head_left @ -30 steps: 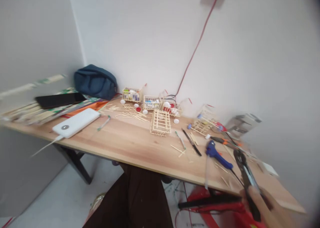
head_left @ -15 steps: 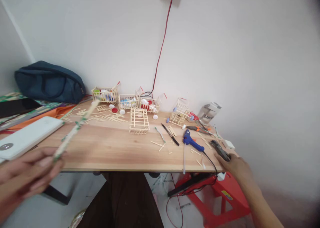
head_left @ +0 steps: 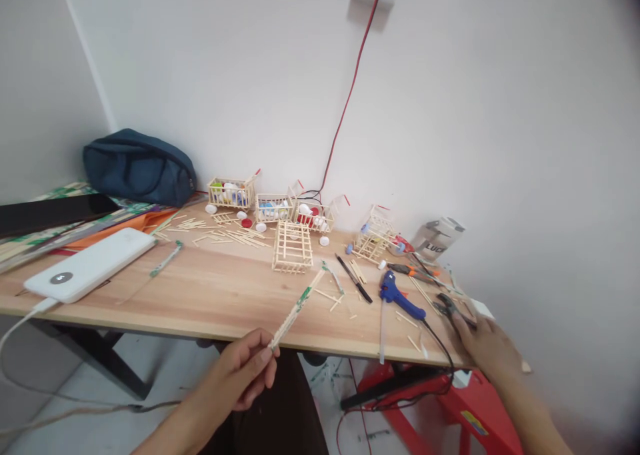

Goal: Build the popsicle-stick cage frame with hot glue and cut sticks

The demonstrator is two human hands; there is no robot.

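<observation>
My left hand (head_left: 247, 368) pinches one end of a slim packet of wrapped chopsticks (head_left: 300, 303), pale with green print, which points up and away over the table's front edge. At the table's right end my right hand (head_left: 487, 342) is closed on a dark pliers-like tool (head_left: 453, 308); the palm hides part of it. A stick-built basket frame (head_left: 293, 247) stands beyond the packet's far end. Between the hands lie a blue glue gun (head_left: 400, 296), a black pen (head_left: 353, 278) and a torn wrapper (head_left: 333, 278).
Small stick carts (head_left: 230, 194) holding coloured pieces line the wall, and another cart (head_left: 373, 235) lies tipped. Loose sticks (head_left: 240, 236) are scattered behind. A white power bank (head_left: 90, 265), a phone (head_left: 60, 214) and a blue bag (head_left: 140, 168) occupy the left. Orange-handled pliers (head_left: 413, 270) lie right.
My left hand has brought the chopstick packet from the far left to the middle front. My right hand stays on the dark tool. The view has turned left.
</observation>
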